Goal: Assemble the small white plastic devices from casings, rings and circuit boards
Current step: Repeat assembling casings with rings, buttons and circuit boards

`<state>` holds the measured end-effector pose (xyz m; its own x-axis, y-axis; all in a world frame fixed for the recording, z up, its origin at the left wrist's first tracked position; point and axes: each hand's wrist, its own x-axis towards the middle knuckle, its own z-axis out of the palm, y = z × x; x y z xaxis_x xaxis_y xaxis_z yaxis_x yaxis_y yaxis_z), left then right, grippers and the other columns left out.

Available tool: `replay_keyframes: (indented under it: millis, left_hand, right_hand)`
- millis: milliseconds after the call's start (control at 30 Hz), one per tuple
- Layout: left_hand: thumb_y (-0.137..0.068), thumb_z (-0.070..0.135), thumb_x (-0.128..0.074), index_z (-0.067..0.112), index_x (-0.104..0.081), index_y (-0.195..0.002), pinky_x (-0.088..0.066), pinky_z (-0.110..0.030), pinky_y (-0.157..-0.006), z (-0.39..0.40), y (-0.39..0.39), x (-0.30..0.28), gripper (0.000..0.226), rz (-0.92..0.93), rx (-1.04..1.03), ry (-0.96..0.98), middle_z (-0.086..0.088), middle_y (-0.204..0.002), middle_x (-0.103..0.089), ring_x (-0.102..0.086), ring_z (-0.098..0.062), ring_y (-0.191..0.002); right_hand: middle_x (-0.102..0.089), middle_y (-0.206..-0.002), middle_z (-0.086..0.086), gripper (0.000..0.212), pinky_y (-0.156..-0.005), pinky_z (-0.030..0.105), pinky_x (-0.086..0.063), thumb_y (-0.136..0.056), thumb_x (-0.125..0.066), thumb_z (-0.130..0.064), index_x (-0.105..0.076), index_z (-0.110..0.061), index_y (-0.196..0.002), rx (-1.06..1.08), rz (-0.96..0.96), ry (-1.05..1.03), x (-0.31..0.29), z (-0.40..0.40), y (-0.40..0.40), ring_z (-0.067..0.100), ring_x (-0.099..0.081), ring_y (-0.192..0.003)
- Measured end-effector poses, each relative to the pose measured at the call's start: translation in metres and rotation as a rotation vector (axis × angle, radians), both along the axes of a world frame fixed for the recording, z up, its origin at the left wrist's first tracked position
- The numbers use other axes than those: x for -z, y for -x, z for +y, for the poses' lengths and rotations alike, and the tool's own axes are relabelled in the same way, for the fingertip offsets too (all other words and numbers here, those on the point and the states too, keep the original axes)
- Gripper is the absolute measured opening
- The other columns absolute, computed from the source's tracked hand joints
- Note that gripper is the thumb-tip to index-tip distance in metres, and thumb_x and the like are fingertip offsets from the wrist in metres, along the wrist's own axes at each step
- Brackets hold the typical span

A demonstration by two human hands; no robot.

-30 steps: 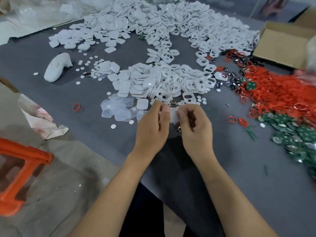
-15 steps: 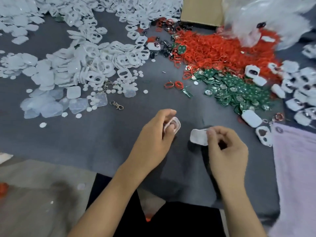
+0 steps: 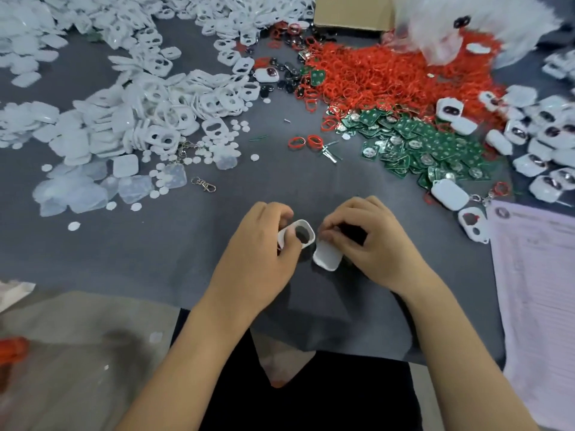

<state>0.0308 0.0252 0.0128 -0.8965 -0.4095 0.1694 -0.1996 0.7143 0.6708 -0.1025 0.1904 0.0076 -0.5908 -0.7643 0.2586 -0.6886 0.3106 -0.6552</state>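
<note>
Now that your hands have come back together near the bench's front edge, your left hand (image 3: 264, 253) grips the windowed casing (image 3: 297, 236) and your right hand (image 3: 370, 244) pinches the plain half (image 3: 326, 258) — almost touching, ready to mate.

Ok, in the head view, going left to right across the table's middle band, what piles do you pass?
White casings → lone metal clasp → two loose red rings → green circuit boards → assembled white devices.
</note>
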Motion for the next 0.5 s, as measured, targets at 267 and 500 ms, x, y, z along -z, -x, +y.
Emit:
replay_keyframes:
  millis: [267,500]
  left_hand:
    - [-0.081,0.003,-0.07,0.016,-0.071,-0.107,-0.045,-0.029,-0.093,-0.01,-0.016,0.007,0.03,-0.016,0.194,0.127,0.006,-0.111,-0.058,-0.051,-0.017,-0.102]
    - [-0.088,0.035,-0.079,0.02,-0.071,-0.108,-0.048,-0.037,-0.088,-0.008,-0.012,0.007,0.026,0.024,0.184,0.17,0.007,-0.105,-0.057,-0.052,-0.017,-0.097]
  right_hand:
    - [-0.074,-0.093,-0.018,0.019,-0.071,0.02,-0.048,-0.101,-0.062,-0.016,-0.071,-0.032,-0.098,0.254,-0.271,0.37,0.0,0.022,-0.003,0.009,-0.063,-0.078]
    - [-0.069,-0.087,0.0,0.018,-0.074,0.018,-0.044,-0.099,-0.061,-0.025,-0.077,-0.032,-0.1,0.3,-0.229,0.245,0.002,0.036,-0.011,0.013,-0.062,-0.081]
